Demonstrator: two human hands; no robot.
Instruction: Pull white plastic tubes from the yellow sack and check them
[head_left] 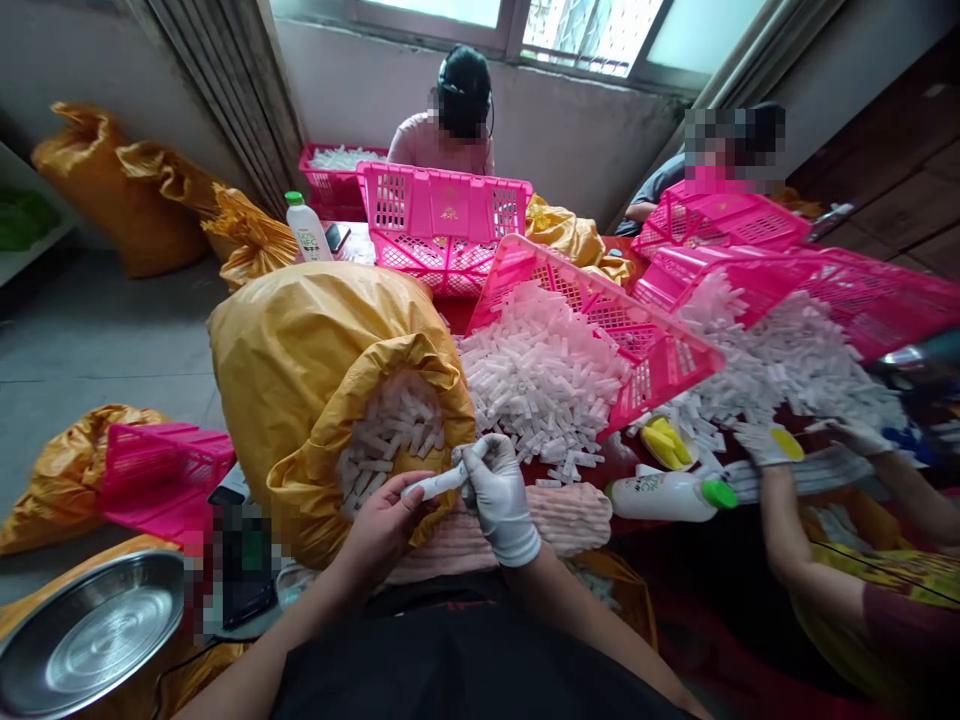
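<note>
**One white tube, both hands on it, in front of the open sack**

Head view: white tube (437, 487) sits between the hands, above the pale ribbed cloth (574, 515), in front of the mouth of the yellow sack (300, 330). Long axis slants: lower end toward the left hand (390, 515), upper end toward the right hand (496, 492). Neither hand is nearer; each has an end. Left, bare: fingers pinching the lower end. Right, gloved: fingers closed around the upper end.

Counts: held tube, 1. Open sack with tubes inside, 1. Loose tubes (540, 370) heaped on the desk (619, 462) right of the sack: too many to count. Pink baskets (450, 200): at least 6, overlap hides the exact number. Bottles: 2, one upright (306, 228), one lying down (664, 497). Metal basin (97, 630): 1, lower left. Co-workers: 3.
</note>
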